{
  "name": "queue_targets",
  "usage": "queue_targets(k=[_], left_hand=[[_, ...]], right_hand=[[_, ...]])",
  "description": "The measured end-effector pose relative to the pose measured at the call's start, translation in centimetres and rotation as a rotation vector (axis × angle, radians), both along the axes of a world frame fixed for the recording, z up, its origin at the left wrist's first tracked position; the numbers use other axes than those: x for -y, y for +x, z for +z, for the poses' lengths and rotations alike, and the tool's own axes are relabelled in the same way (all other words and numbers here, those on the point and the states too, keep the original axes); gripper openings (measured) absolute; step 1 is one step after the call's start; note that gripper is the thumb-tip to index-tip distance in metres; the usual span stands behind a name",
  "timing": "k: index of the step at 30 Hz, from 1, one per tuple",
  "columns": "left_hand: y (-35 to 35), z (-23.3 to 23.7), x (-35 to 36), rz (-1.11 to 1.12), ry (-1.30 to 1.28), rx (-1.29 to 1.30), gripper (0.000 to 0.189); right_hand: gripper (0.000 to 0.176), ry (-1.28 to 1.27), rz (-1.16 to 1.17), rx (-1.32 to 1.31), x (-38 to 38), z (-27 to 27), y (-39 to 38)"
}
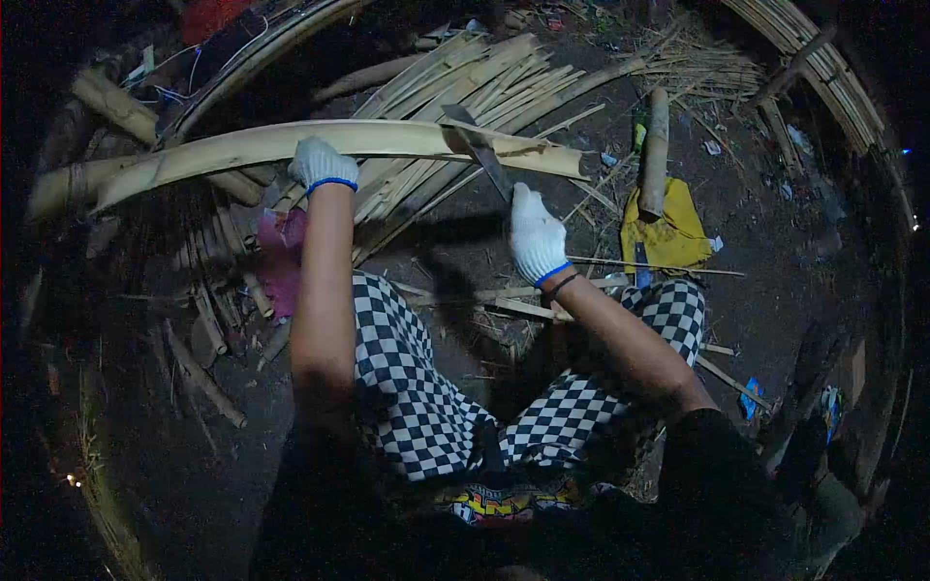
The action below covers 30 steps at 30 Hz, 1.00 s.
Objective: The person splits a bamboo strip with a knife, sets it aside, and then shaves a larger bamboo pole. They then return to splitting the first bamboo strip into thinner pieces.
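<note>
A long split piece of bamboo (pixel 387 138) lies crosswise in front of me, its pale hollow side showing. My left hand (pixel 323 165), in a white knit glove with a blue cuff, is closed around its lower edge left of the middle. In the same kind of glove, my right hand (pixel 537 235) grips a large knife, its handle hidden inside the fist. The knife's dark blade (pixel 477 150) slants up and left across the bamboo near its right end. Behind the bamboo spreads a pile of split bamboo strips (pixel 484 82).
A round bamboo pole (pixel 655 155) rests partly on a yellow bag (pixel 668 228) at right. Pink cloth (pixel 281 261) lies beside my left forearm. Bamboo offcuts (pixel 203 373) are scattered at left. Thin sticks (pixel 707 68) are heaped at the back right.
</note>
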<state>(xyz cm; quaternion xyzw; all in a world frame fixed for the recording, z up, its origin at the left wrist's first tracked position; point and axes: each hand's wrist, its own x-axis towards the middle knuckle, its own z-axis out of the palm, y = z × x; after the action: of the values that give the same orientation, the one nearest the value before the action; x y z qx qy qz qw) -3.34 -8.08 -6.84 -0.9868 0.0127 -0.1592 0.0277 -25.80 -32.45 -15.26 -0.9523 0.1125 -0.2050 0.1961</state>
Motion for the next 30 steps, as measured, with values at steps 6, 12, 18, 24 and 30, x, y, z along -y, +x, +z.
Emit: queue_targets(k=[6, 12, 18, 24, 30], left_hand=[[2.6, -3.0, -1.8, -0.024, -0.124, 0.032, 0.033], [3.6, -3.5, -2.4, 0.022, -0.420, 0.048, 0.035], [0.6, -1.0, -0.6, -0.021, -0.501, 0.082, 0.036], [-1.8, 0.5, 0.5, -0.234, -1.764, 0.005, 0.044], [2.6, -5.2, 1.4, -0.403, -1.591, 0.184, 0.052]], right_hand=[[0.016, 0.023, -0.194, -0.159, 3.2, -0.7, 0.9], [0.025, -0.008, 0.021, -0.073, 1.0, -1.1, 0.2], [0.030, 0.270, -0.163, -0.180, 5.2, -3.9, 1.9], [0.026, 0.347, 0.068, -0.092, 9.1, -5.6, 2.1], [0.020, 0.521, 0.299, -0.107, 10.6, -8.3, 2.8]])
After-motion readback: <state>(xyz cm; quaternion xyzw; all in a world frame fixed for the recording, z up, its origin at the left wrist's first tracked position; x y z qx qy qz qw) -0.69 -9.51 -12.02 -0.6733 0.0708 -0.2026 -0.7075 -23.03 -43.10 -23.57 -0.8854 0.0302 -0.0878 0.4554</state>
